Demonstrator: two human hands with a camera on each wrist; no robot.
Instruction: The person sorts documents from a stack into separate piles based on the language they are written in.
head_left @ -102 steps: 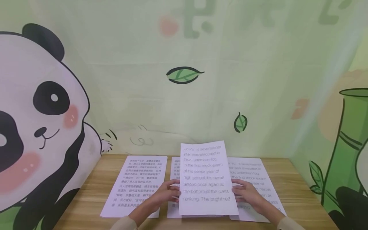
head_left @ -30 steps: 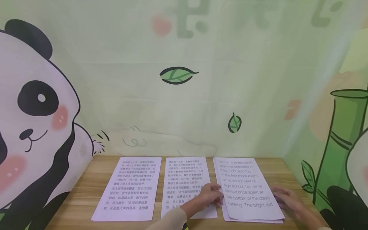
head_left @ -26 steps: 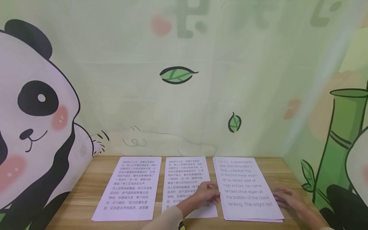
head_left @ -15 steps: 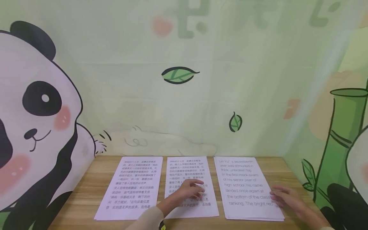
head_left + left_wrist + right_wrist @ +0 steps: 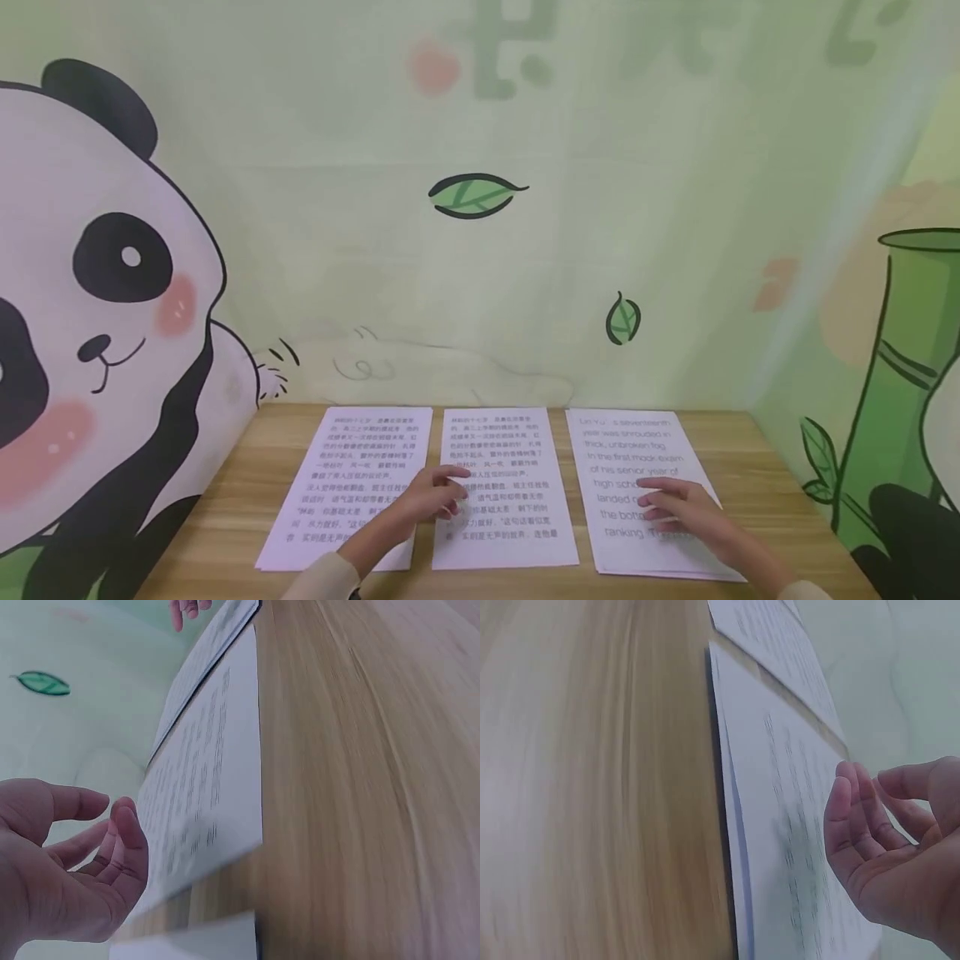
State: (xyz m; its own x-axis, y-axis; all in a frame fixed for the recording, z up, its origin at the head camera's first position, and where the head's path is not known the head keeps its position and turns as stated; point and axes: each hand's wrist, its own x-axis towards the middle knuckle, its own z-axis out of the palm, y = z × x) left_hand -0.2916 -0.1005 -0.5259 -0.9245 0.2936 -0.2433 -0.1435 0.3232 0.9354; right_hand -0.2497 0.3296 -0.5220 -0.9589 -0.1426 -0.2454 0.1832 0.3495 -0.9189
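Note:
Three portrait-laid sets of printed paper lie side by side on a wooden table. Chinese text covers the left sheet (image 5: 352,475) and the middle sheet (image 5: 517,492). Large English text is on the right paper stack (image 5: 626,458), whose lower sheet edges peek out at the bottom and in the right wrist view. My left hand (image 5: 429,500) hovers with loosely bent fingers at the middle sheet's left edge, holding nothing. Over the right stack hangs my right hand (image 5: 686,510), its fingers relaxed and likewise without anything between them; it hides some of the English lines.
The wood-grain table (image 5: 202,533) shows bare strips between the papers and along both sides. Behind it rises a pale green backdrop (image 5: 337,217) printed with a panda (image 5: 142,350), leaves and a bamboo stalk (image 5: 877,400).
The English-printed paper, held up in both hands at first, now lies on the right stack. Since then my left hand has moved left off that stack, and my right hand has moved left over it.

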